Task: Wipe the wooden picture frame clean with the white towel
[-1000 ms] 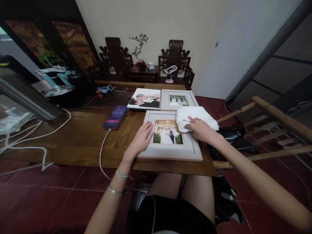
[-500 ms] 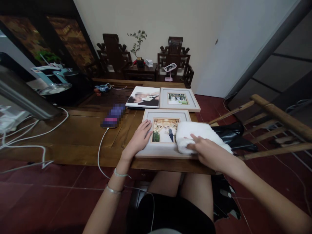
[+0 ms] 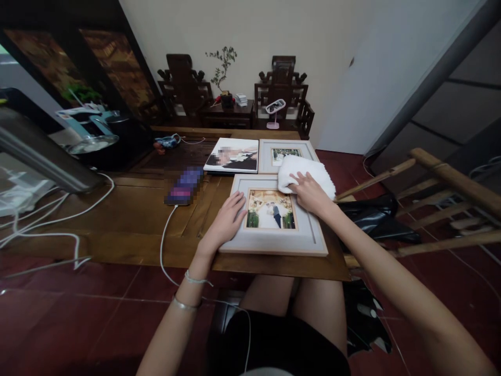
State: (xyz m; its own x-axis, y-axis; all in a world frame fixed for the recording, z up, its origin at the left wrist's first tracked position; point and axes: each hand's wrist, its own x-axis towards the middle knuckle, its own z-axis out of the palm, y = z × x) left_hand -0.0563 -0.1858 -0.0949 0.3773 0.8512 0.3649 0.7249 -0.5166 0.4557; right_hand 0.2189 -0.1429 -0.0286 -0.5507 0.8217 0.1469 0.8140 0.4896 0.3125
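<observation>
A light wooden picture frame (image 3: 313, 237) with a grey mat and a wedding photo lies flat near the table's front edge. On its left side rests my left hand (image 3: 229, 218), fingers stretched out flat. My right hand (image 3: 309, 189) grips a folded white towel (image 3: 304, 168) at the frame's upper right corner. The towel also overlaps the lower part of a second picture frame (image 3: 265, 155) lying behind. Left of that second frame is a photo panel (image 3: 235, 155) showing a dark suit, partly pixelated.
A phone (image 3: 183, 187) with a white charging cable (image 3: 162, 248) lies left on the wooden table (image 3: 136, 219). Farther left stand a dark pot (image 3: 121, 130) and tangled white cables. A bamboo chair (image 3: 442, 177) with a black bag (image 3: 376, 214) is at the right.
My right hand has moved the towel away from me, from the front frame's lower right to its upper right corner. My left hand stays on the frame's left side.
</observation>
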